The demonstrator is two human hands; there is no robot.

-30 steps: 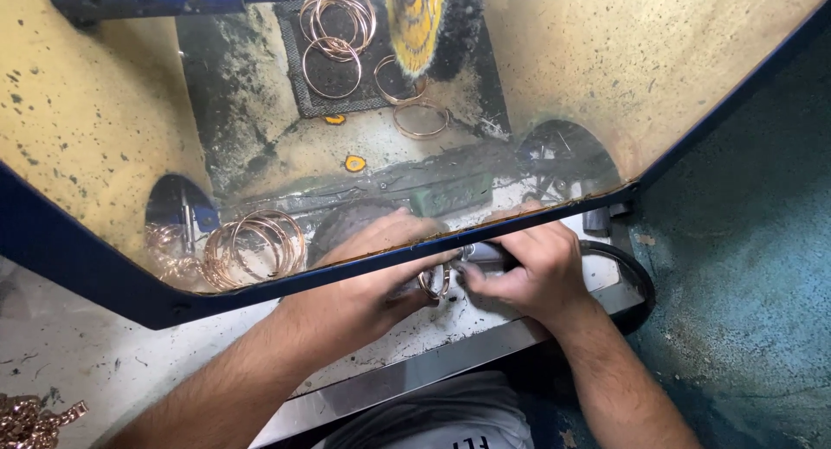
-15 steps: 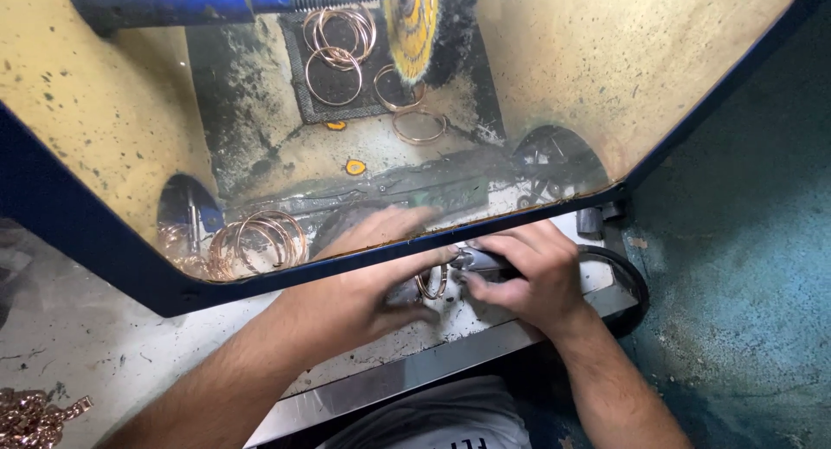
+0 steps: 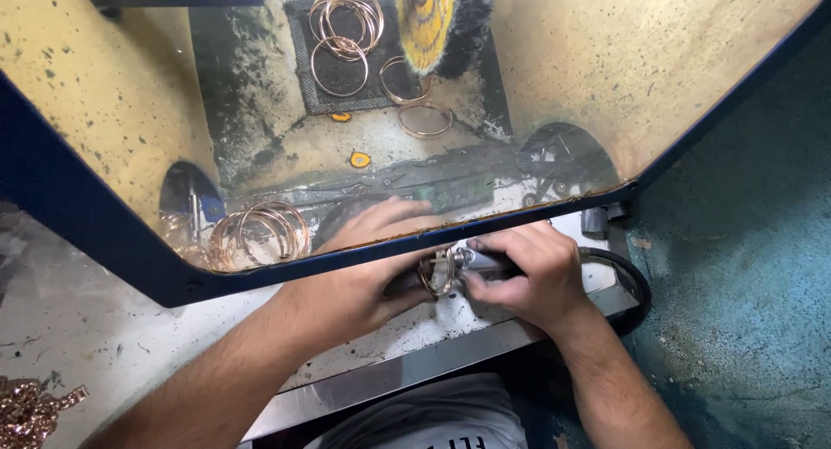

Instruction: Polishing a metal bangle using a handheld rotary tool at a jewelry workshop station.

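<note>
Ring in hand: You hold a small metal ring piece between your two hands, just in front of the blue lower edge of the transparent shield, over the white ledge.
Left hand: Your left hand comes from the near left; its thumb and fingers are closed around the ring piece, while the other fingertips pass under the shield and show through it, lying together and not spread.
Right hand: Your right hand is curled around a dark tool with a metal tip, fingers pressed together on it, the tip touching the ring piece.
Hose: A black hose runs from the tool in a loop to the right.
Inside the cabinet: A yellow buffing wheel hangs at the far middle. Thin copper-coloured rings lie on the dark mat beside it, and another bunch of rings lies at the near left behind the shield.
Outside, near left: A pile of small golden pieces lies on the grey surface.
Progress: As I judge it, the piece in your hands is in work now. I cannot tell which rings are finished.
</note>
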